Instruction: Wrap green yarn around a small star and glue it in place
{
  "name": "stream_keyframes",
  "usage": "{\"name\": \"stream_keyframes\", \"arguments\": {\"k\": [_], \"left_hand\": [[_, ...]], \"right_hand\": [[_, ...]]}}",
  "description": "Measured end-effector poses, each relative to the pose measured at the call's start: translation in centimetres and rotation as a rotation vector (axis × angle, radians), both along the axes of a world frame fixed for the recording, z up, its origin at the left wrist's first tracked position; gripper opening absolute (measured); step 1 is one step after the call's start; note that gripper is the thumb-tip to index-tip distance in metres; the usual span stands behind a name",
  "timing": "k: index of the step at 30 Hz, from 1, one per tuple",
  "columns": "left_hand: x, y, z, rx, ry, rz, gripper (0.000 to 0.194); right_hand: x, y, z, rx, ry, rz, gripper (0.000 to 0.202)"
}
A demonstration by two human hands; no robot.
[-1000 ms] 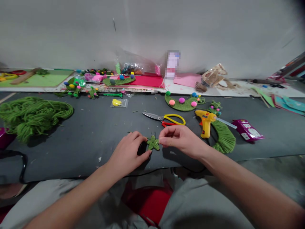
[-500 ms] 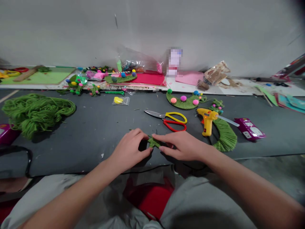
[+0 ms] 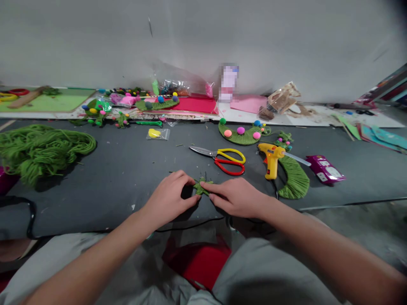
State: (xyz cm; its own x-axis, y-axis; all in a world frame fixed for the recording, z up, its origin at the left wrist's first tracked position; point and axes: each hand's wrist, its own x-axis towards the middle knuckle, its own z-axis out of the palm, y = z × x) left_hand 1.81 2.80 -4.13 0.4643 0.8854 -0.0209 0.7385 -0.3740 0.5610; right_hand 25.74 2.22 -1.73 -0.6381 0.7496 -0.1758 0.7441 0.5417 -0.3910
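Note:
Near the front of the dark table, a small green yarn-wrapped star (image 3: pixel 201 187) lies between my two hands. My left hand (image 3: pixel 173 192) grips its left side between thumb and fingers. From the right, my right hand (image 3: pixel 233 195) presses an index fingertip on top of the star, its thumb close to the lower right point. Beyond my hands lie scissors (image 3: pixel 219 157) with one yellow and one red handle. To the right, a yellow glue gun (image 3: pixel 271 159) with a glue stick in its back rests by a green yarn-wrapped crescent (image 3: pixel 295 180).
A heap of green yarn (image 3: pixel 47 148) lies at the left. Another crescent with pom-poms (image 3: pixel 241 134) sits behind the scissors. At the right is a purple power strip (image 3: pixel 324 169). Coloured sheets and bags line a white ledge (image 3: pixel 197 120) along the wall. A black cable (image 3: pixel 32 216) crosses the left front.
The view has shifted slightly, moving everything a little left. My right index finger has slid further over the star; my left hand keeps its place beside it.

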Motion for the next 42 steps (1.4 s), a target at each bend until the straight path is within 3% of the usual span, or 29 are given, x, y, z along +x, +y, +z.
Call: {"name": "stream_keyframes", "arguments": {"k": [5,7,9,14,17,19,22,27,30,33,35,38,42], "left_hand": [[0.0,0.0,0.1,-0.025,-0.008,0.009,0.031],[0.1,0.0,0.1,-0.028,-0.005,0.013,0.032],[0.0,0.0,0.0,-0.021,-0.011,0.009,0.032],[0.0,0.0,-0.1,0.001,-0.01,0.0,0.03],[0.0,0.1,-0.2,0.01,0.003,0.0,0.03],[0.0,0.1,-0.2,0.009,0.001,0.002,0.03],[0.1,0.1,0.0,0.002,-0.008,0.007,0.032],[0.5,0.0,0.2,-0.024,0.025,0.089,0.033],[0.4,0.0,-0.1,-0.006,0.029,0.083,0.034],[0.2,0.3,-0.3,0.012,-0.009,0.053,0.04],[0.1,0.2,0.3,0.019,-0.094,0.056,0.04],[0.4,-0.7,2.6,0.003,-0.37,0.037,0.026],[0.3,-2.5,5.6,-0.123,-0.761,-0.09,0.016]], "right_hand": [[0.6,0.9,-0.6,-0.515,0.557,-0.22,0.054],[0.6,1.0,-0.5,-0.577,0.605,-0.23,0.054],[0.6,0.8,-0.3,-0.454,0.497,-0.178,0.052],[0.0,-0.4,0.6,0.021,-0.038,-0.019,0.052],[-0.6,-1.0,0.8,0.165,-0.249,0.041,0.055],[-0.8,-1.1,0.7,0.176,-0.266,0.048,0.057],[-0.5,-0.7,0.3,0.019,-0.051,-0.044,0.052],[-0.1,0.3,0.4,-0.481,0.566,-0.331,0.05],[-0.2,0.4,0.8,-0.554,0.74,-0.378,0.04],[-0.1,0.7,1.0,-0.482,0.761,-0.403,0.034],[0.2,1.0,0.9,-0.405,0.727,-0.427,0.044],[0.7,1.4,0.8,-0.33,0.698,-0.437,0.051],[0.8,1.2,1.0,-0.371,0.698,-0.41,0.046]]}}
